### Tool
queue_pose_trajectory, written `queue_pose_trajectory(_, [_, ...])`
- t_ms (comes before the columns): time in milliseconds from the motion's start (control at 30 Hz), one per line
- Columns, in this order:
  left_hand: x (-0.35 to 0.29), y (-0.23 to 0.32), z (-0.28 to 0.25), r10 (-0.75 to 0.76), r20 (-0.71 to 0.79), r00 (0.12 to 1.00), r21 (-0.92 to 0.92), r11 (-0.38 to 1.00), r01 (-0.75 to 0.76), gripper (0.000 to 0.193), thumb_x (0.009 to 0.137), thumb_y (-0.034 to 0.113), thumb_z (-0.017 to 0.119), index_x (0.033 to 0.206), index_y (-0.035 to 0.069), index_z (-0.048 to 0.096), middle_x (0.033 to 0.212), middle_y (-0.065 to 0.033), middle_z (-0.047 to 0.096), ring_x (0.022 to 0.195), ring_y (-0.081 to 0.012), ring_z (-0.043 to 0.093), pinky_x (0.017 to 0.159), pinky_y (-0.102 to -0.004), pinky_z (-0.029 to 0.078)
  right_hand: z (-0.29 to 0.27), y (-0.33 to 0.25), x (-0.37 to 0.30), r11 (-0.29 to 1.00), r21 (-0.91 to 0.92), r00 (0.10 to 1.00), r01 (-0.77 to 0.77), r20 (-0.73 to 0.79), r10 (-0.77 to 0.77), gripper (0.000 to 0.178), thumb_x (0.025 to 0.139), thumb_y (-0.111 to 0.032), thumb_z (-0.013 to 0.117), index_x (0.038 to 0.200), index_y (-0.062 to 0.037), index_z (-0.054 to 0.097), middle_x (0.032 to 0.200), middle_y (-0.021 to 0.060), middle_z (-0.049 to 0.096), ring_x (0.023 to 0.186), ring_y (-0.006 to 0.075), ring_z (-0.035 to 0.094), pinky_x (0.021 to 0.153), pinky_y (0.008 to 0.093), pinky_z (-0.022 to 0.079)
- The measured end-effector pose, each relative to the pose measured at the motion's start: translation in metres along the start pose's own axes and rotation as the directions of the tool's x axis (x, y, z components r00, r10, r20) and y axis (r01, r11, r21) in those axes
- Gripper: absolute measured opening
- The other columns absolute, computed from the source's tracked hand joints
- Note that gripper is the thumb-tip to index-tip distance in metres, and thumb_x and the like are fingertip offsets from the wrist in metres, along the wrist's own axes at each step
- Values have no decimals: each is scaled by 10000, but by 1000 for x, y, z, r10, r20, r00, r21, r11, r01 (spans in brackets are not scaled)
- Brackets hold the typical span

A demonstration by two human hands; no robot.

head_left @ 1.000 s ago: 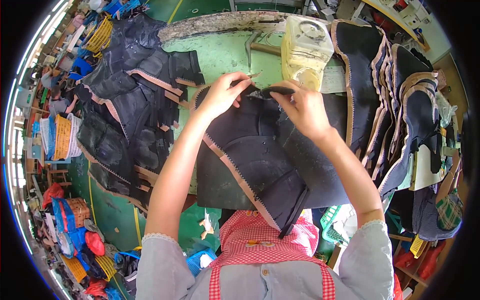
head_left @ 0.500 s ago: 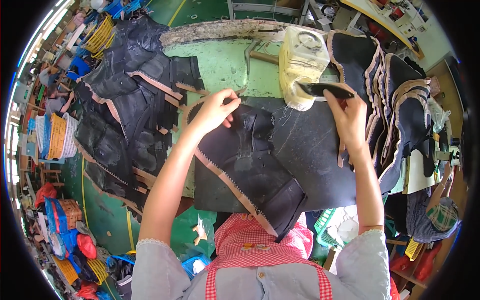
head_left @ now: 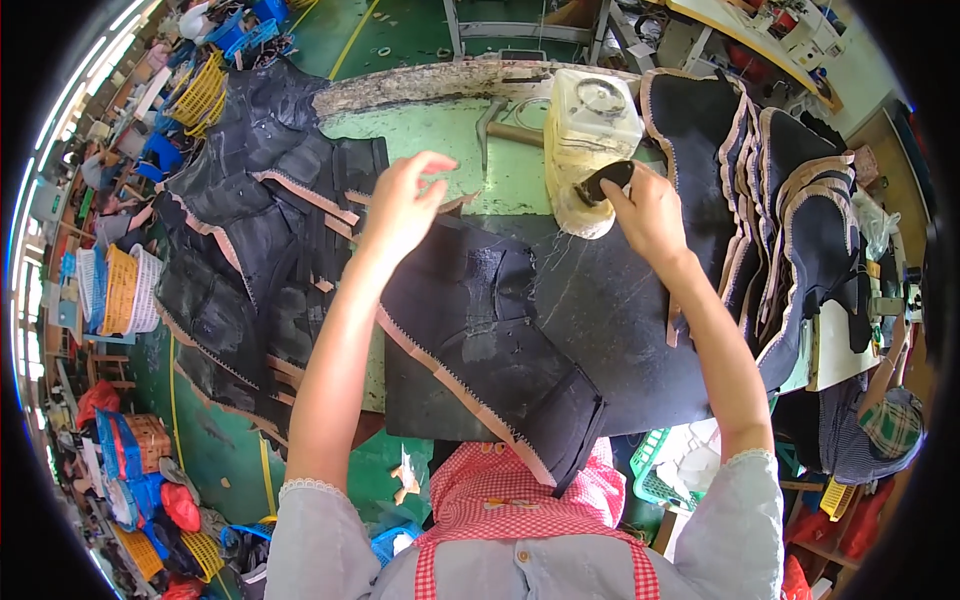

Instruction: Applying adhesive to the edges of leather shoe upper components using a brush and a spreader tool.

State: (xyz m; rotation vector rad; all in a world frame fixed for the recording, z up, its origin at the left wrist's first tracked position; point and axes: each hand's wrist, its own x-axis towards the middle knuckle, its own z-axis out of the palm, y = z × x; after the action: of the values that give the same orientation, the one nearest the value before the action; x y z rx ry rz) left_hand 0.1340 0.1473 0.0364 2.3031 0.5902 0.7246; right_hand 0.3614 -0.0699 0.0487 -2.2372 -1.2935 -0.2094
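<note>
Far left, a heap of black, tan-edged leather-like pieces [head_left: 240,190] sprawls over the bench. Next along, the person's left hand [head_left: 405,205] hangs in the air, thumb and fingers parted, nothing visible in them. Toward the person from it lies a single flat black piece with a zigzag tan edge [head_left: 480,300], its long axis slanting from upper left to lower right; the left hand is the nearer one. On to the yellowed, translucent plastic container [head_left: 592,130], beyond the piece and to its right. And here's the right hand [head_left: 648,210], well apart from the left, pinching a dark, flat oval tool [head_left: 613,177] that slants left, its end at the container's low round mouth!
</note>
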Motion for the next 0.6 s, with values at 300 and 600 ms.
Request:
queue_pose_trajectory(300, [-116, -30, -55, -510, 153, 847, 177, 857, 484, 643, 771, 235, 758, 1336, 124, 470, 925, -153, 593, 909, -308, 595, 821, -371, 476, -20, -74, -25, 536, 654, 823, -535, 546, 155, 134, 841, -171, 667, 839, -38, 687, 588, -26, 544, 536, 74, 519, 483, 234, 379])
queue_pose_trajectory(600, [-146, -15, -24, -540, 49, 840, -222, 814, 537, 617, 815, 194, 744, 1311, 29, 416, 774, -67, 595, 637, -166, 605, 591, -305, 479, 71, -138, -20, 935, 111, 940, 338, -86, -330, 69, 861, -145, 594, 895, -86, 597, 691, 82, 601, 601, 284, 632, 538, 389, 502])
